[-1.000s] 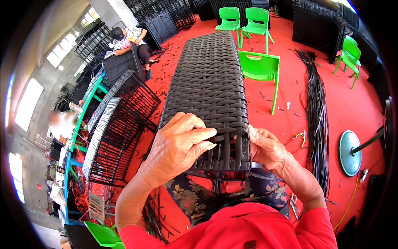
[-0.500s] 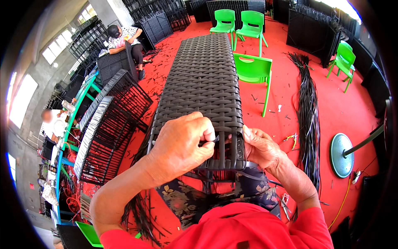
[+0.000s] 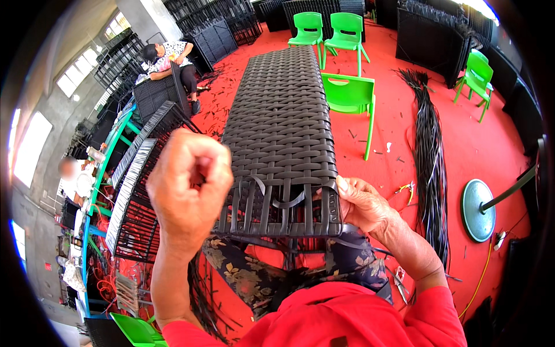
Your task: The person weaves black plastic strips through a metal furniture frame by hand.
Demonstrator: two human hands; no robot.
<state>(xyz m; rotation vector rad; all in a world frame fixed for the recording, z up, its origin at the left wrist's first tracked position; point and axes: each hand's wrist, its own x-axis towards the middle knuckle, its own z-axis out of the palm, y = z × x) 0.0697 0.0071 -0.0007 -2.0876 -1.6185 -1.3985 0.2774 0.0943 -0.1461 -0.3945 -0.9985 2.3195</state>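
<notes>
A long dark woven rattan-style piece (image 3: 280, 115) stretches away from my lap, closely woven except at its near end, where upright strips and gaps show. At that end a loose flat strip (image 3: 292, 201) makes a loop out of the weave. My left hand (image 3: 191, 185) is raised beside the near left corner, fingers curled and thumb against the index finger; what it pinches, if anything, I cannot make out. My right hand (image 3: 364, 202) grips the near right corner, thumb on the edge and fingers partly hidden behind the frame.
Green chairs (image 3: 350, 92) stand beyond and right of the piece. A bundle of black strips (image 3: 429, 168), pliers (image 3: 407, 188) and scissors (image 3: 399, 283) lie on the red floor. A round stand base (image 3: 478, 209) is at right. Black frames (image 3: 136, 214) and a seated person (image 3: 173, 63) are left.
My left hand has moved left and up, away from the near end of the weave, uncovering the looped strip and gaps. My right hand stays at the corner.
</notes>
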